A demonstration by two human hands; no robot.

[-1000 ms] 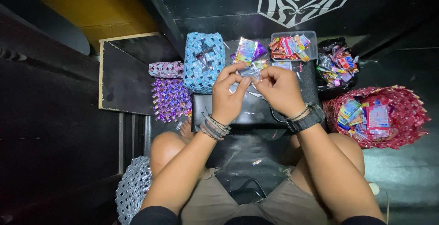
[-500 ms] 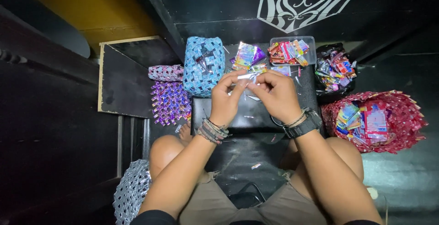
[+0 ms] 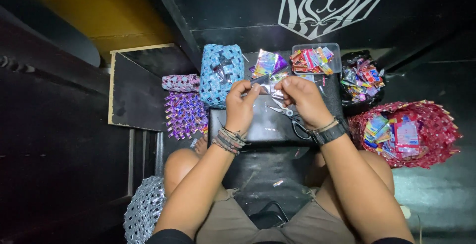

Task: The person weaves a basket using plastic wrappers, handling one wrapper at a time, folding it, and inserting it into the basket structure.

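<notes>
Both hands up over black padded stool (image 3: 258,125) – landmark for everything below

Left hand (image 3: 241,106): fingers narrow, thumb and forefinger pinched on one end of thin silvery wrapper strip (image 3: 260,80), above stool's far edge. Stack of dark bracelets on that wrist

Right hand (image 3: 303,100): fingers curled narrow, tips close to strip's other end; actual contact hidden behind knuckles – cannot tell if pinching it. Dark watch and thin band on that wrist

Strip: held in air, roughly level, slightly tilted, between the two hands, not resting on stool

Scissors (image 3: 292,118): lying on stool top, just under right hand, handles toward right wrist, blades pointing toward stool's middle

Beyond stool's far edge, left to right:
- blue woven bag (image 3: 221,74), upright, touching far-left corner area
- loose pile of shiny purple/gold wrappers (image 3: 268,63), just past strip
- clear plastic box (image 3: 315,58) with red/multicolour folded wrappers
- black bag (image 3: 361,79) of mixed wrappers, off far-right corner

Left of stool: purple woven panel (image 3: 184,113) flat on floor, small pink-grey woven piece (image 3: 180,82) just beyond it

Right of stool: red woven basket (image 3: 405,133) holding flattened coloured packets, near right forearm

Near side of stool: person's knees and khaki shorts; silver woven piece (image 3: 143,210) beside left knee, well apart from hands
</notes>
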